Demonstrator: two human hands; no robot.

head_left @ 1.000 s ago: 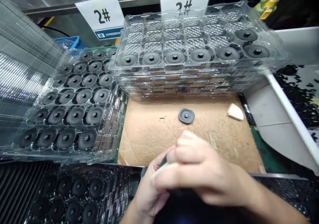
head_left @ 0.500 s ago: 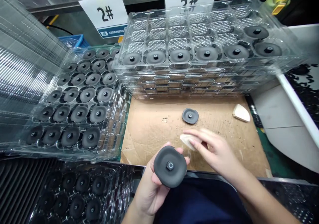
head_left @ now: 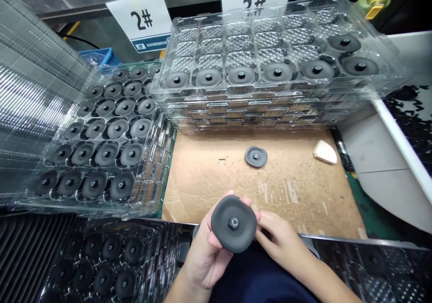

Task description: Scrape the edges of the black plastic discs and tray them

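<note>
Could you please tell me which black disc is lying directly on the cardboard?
The lone disc beyond the left hand and right hand: others sit in clear trays or are held.

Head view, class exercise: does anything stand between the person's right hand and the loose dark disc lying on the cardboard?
Nothing visible does. The right hand touches the edge of the held disc in the left hand; only the cardboard sheet lies between it and the loose disc.
</note>
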